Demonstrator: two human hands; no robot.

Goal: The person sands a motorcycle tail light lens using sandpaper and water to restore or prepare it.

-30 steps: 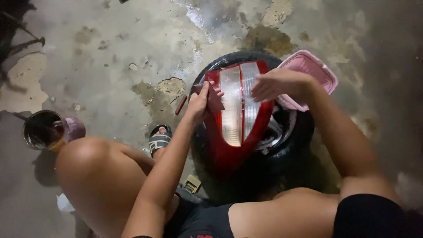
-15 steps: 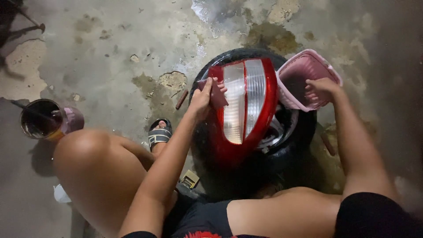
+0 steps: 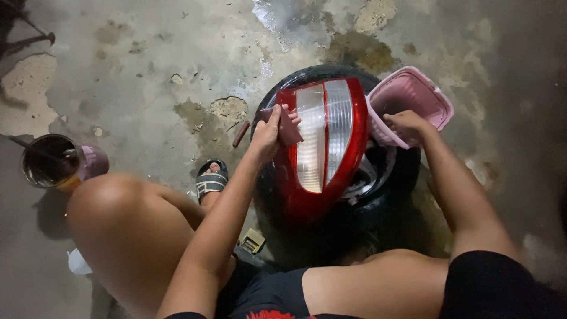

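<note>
Sanding step under way: left hand [image 3: 269,133] pinches a dark abrasive sheet [image 3: 287,126] against the red tail lamp [image 3: 323,147], which rests on the tyre [image 3: 390,195]. Right hand [image 3: 407,124] dips curled fingers into the pink tub [image 3: 434,94] just beyond; grip unclear. Next stroke likely needs wetting and even pressure.

A small tan box [image 3: 253,240] lies on the floor beside the tyre [image 3: 387,195]
</note>
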